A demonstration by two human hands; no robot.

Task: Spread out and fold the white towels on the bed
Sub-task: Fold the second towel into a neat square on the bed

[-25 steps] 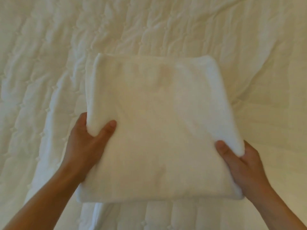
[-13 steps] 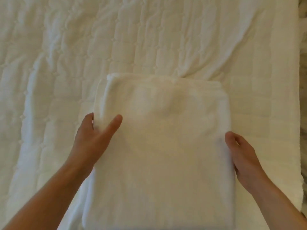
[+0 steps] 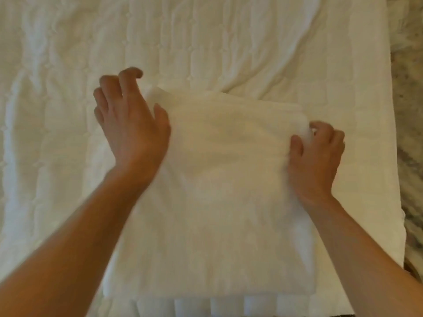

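My left hand [image 3: 131, 129] is over the far left corner of the folded white towel [image 3: 224, 191], fingers bent and spread; whether it grips I cannot tell. The towel lies flat on the bed [image 3: 57, 76]. My right hand [image 3: 317, 154] pinches its right edge near the far corner.

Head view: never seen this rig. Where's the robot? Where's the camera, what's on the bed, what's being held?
There is no robot here. A person wears one wide-angle camera on the head, which looks forward and down, so the two bare arms entering from below are their own. A folded white towel lies on a quilted white bed cover. The right hand pinches the towel's right edge between thumb and curled fingers. The left hand sits at the towel's far left corner with fingers bent; the blur hides whether it grips anything.
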